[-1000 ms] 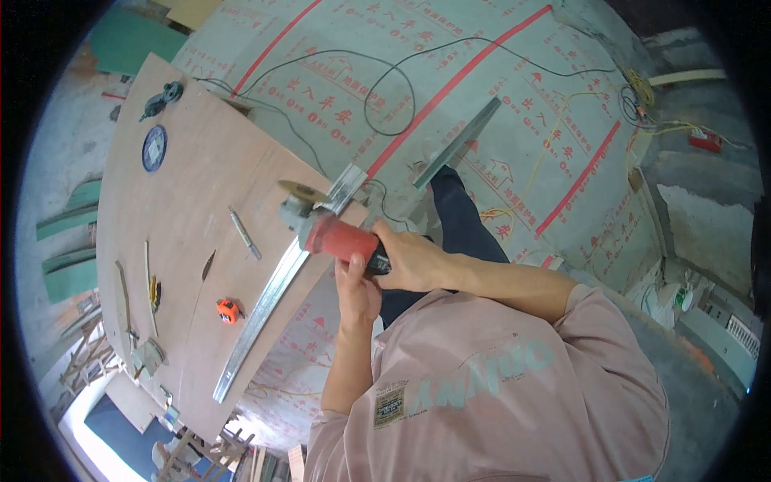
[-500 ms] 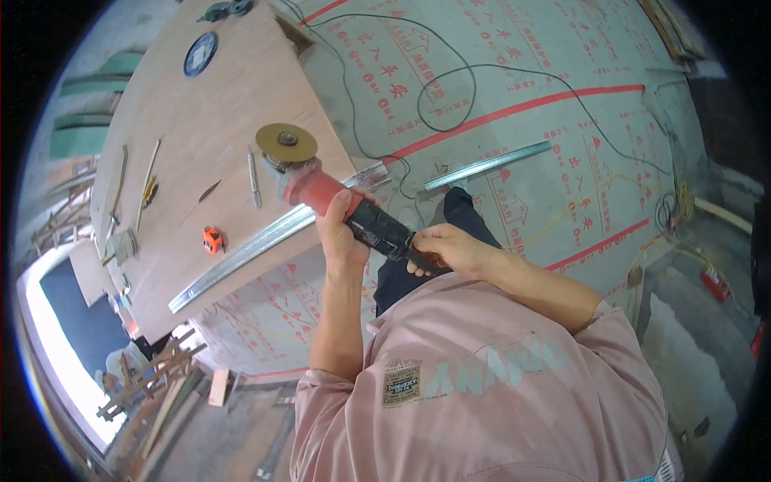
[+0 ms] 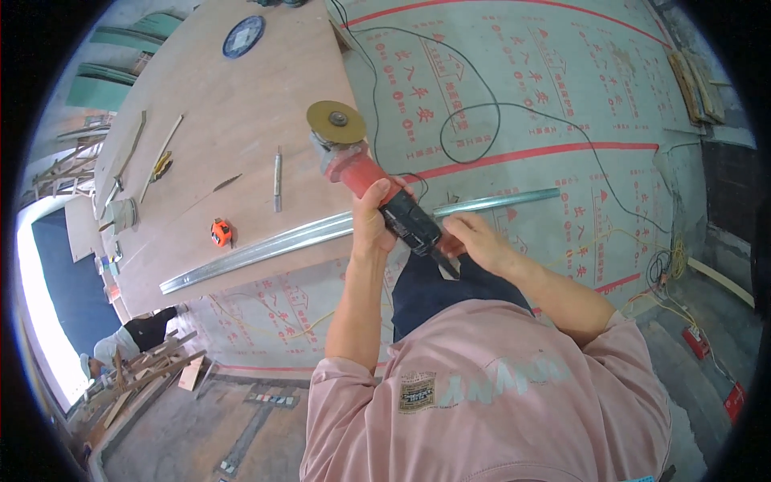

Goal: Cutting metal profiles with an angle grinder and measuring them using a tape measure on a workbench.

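My left hand (image 3: 376, 221) is wrapped round the body of a red and black angle grinder (image 3: 409, 221), with a tan cutting disc (image 3: 329, 120) at its far end. At the grinder's narrow rear end is my right hand (image 3: 478, 241), its fingers curled; what they hold, if anything, is hidden. Beneath the grinder, a long silvery metal channel (image 3: 257, 251) lies along the near edge of a wooden board (image 3: 201, 161). A shorter metal channel (image 3: 502, 198) rests on the covered floor to the right.
On the board are an orange tape measure (image 3: 221, 232), yellow-handled pliers (image 3: 162, 166), a slim silver tool (image 3: 278, 181) and a blue-rimmed disc (image 3: 243, 37). A dark cable (image 3: 498, 120) loops over the printed floor covering (image 3: 562, 173). Another person (image 3: 120, 345) bends near scrap wood at lower left.
The grinder and my left hand have shifted right in the picture. My right hand has moved off the grinder's rear grip to beside it. The view has turned slightly.
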Tool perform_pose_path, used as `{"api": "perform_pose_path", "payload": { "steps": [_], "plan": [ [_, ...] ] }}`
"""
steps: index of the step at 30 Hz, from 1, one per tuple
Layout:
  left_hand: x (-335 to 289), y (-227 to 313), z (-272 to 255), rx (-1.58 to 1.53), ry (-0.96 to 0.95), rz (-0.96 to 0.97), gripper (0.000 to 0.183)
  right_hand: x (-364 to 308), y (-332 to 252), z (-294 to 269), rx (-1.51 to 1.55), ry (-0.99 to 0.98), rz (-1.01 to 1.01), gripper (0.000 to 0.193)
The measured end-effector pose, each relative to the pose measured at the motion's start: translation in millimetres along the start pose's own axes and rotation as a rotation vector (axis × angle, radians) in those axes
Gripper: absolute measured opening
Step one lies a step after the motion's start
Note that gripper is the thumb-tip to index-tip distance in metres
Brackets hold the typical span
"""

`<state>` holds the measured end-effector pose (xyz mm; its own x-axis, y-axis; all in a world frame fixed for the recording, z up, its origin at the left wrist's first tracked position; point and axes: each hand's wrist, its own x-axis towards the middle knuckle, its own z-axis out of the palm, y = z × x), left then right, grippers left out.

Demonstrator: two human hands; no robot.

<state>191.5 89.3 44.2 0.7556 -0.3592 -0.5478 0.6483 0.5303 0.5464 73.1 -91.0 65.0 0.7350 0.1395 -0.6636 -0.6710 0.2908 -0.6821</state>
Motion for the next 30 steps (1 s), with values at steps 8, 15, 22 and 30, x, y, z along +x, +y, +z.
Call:
{"api": "perform_pose_path", "payload": {
  "steps": [8,15,22,30],
  "plan": [
    [49,31,58,-0.065,-0.018,0.209,0.030,36,-94,35,-0.885,0.300,-0.448,0.051],
    [166,67,22,0.264,0.369,0.575,0.026,132,-92,24,-1.190,0.448,-0.640,0.066],
    [243,135,-60,0.569,0.571,0.386,0.020,123,99,-186,-0.587,0.731,-0.122,0.050],
    [229,184,-73,0.786,0.547,0.076,0.020,211,376,-288,-0.829,0.186,0.519,0.042]
  ]
}}
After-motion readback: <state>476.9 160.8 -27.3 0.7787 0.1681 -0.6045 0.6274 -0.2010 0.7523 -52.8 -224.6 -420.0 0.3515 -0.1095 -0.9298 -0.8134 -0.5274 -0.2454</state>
